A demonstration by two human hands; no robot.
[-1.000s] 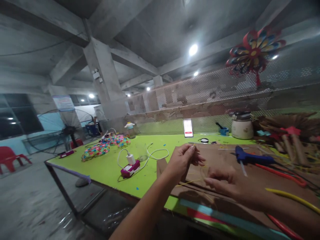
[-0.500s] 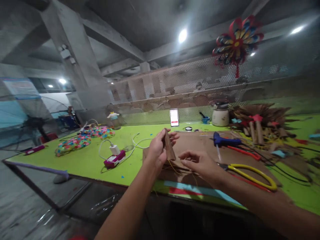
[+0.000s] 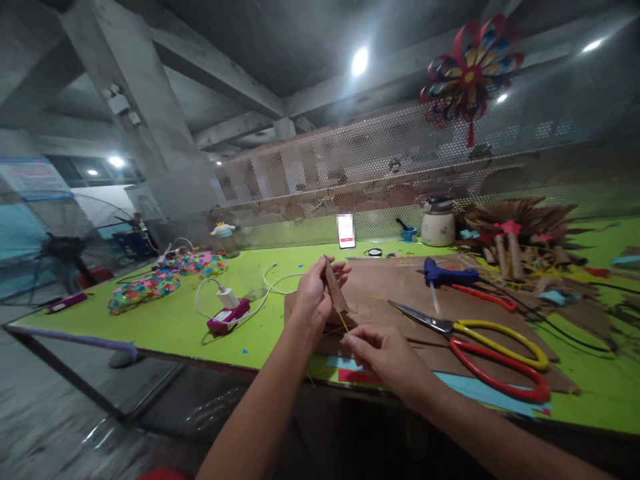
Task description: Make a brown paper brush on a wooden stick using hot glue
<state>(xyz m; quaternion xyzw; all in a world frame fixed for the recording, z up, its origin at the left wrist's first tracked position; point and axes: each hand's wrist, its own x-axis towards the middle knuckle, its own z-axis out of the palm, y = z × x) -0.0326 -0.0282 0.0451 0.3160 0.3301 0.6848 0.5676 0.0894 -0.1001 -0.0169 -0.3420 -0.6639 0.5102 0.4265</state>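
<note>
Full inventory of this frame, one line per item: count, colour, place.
Folded brown paper cone: 1, brown, held in left hand.
Thin yellow string: 1, yellow, between the hands.
Large scissors: 1, yellow and red handles, on brown cardboard sheet.
Glue gun: 1, blue, far side of sheet.
Power strip with white charger: 1, magenta, on green table.
Phone: 1, upright against mesh.
Cream pot: 1, back right.
Paper pinwheel: 1, red, blue and yellow, hanging on mesh.
Left hand: grips cone.
Right hand: pinches string.
</note>
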